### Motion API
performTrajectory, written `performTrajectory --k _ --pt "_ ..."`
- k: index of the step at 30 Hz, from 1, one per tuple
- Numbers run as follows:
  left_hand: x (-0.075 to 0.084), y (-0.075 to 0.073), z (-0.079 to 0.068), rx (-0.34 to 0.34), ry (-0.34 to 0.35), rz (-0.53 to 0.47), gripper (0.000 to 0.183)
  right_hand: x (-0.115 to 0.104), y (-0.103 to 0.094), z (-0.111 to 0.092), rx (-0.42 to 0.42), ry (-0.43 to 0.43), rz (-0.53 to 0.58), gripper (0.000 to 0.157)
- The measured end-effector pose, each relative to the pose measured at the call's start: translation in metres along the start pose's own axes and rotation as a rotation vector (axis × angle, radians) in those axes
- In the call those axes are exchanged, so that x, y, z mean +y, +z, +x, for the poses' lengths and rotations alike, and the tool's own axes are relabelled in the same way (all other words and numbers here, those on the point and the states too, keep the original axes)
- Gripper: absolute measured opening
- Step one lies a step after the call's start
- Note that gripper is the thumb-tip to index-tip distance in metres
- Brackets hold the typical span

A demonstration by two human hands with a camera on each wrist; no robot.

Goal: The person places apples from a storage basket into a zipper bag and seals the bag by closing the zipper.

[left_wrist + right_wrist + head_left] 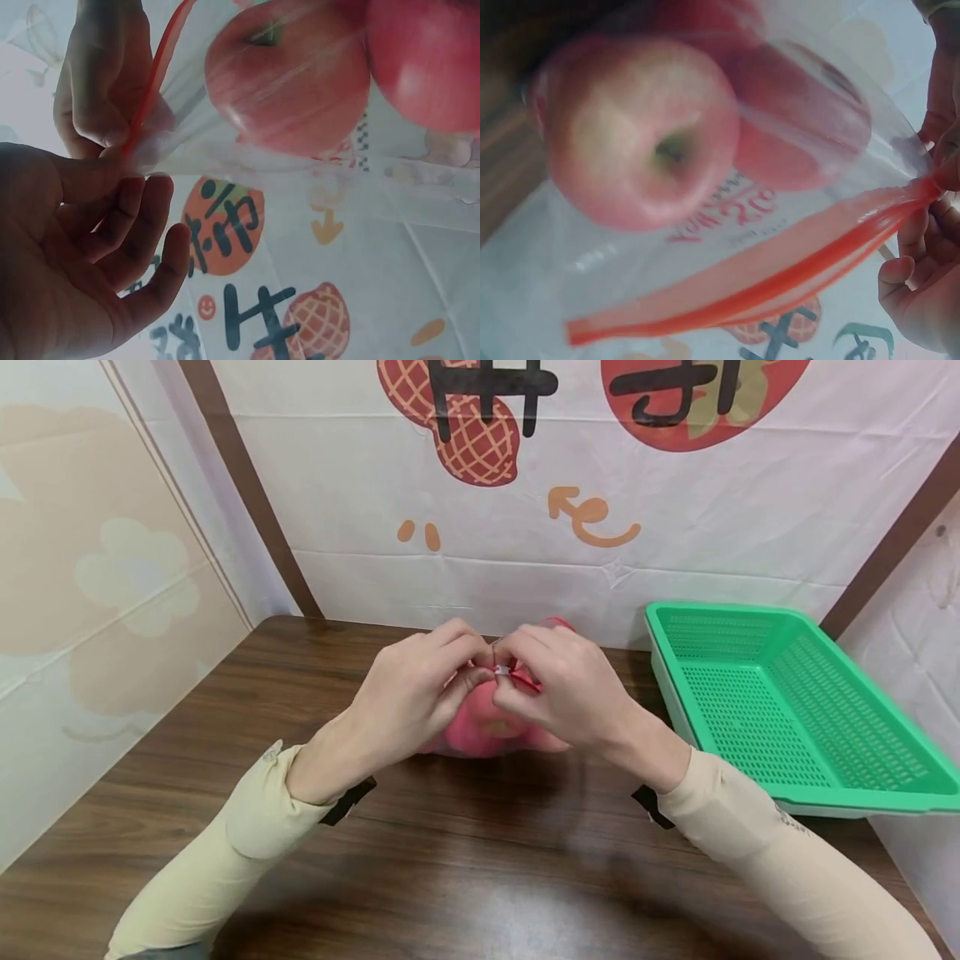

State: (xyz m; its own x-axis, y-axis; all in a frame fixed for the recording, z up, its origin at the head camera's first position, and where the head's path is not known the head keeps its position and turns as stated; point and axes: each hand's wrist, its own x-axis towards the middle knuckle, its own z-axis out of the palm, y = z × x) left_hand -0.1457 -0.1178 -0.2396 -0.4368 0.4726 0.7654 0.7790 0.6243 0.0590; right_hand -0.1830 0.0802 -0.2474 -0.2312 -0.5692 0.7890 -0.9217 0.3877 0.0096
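A clear zip bag with a red zip strip along its mouth holds several red apples. In the head view my left hand pinches one corner of the bag's mouth, where a small white slider shows between the fingertips. Close beside it, my right hand pinches the strip at the same corner. In the right wrist view the strip's two sides stand apart along part of their length, and an apple shows its stem end. My hands hide much of the bag in the head view.
A green slotted basket stands at the right on the dark wooden table. Behind the table hangs a white printed cloth, with another pale cloth along the left side.
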Motion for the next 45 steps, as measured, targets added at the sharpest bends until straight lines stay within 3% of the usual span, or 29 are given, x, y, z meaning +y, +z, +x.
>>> performTrajectory --k 7,12,25,32,36,45 --pt "-0.008 -0.011 0.019 0.016 -0.063 -0.066 0.005 0.011 -0.013 0.028 -0.02 -0.029 -0.049 0.01" --pt "-0.015 -0.013 0.025 0.011 -0.096 -0.107 0.008 0.016 -0.016 0.038 -0.048 -0.016 -0.056 0.009" --pt "-0.023 -0.008 0.032 0.039 -0.113 -0.183 0.008 0.029 -0.023 0.04 -0.136 0.065 -0.009 0.008" --pt "-0.03 -0.006 0.034 0.001 -0.243 -0.248 0.009 0.036 -0.014 0.043 -0.172 0.179 0.076 0.007" --pt "-0.031 -0.007 0.033 -0.031 -0.32 -0.272 0.013 0.037 -0.008 0.041 -0.163 0.183 0.094 0.007" --pt "-0.031 -0.003 0.031 -0.006 -0.334 -0.265 0.016 0.037 -0.002 0.04 -0.15 0.18 0.102 0.007"
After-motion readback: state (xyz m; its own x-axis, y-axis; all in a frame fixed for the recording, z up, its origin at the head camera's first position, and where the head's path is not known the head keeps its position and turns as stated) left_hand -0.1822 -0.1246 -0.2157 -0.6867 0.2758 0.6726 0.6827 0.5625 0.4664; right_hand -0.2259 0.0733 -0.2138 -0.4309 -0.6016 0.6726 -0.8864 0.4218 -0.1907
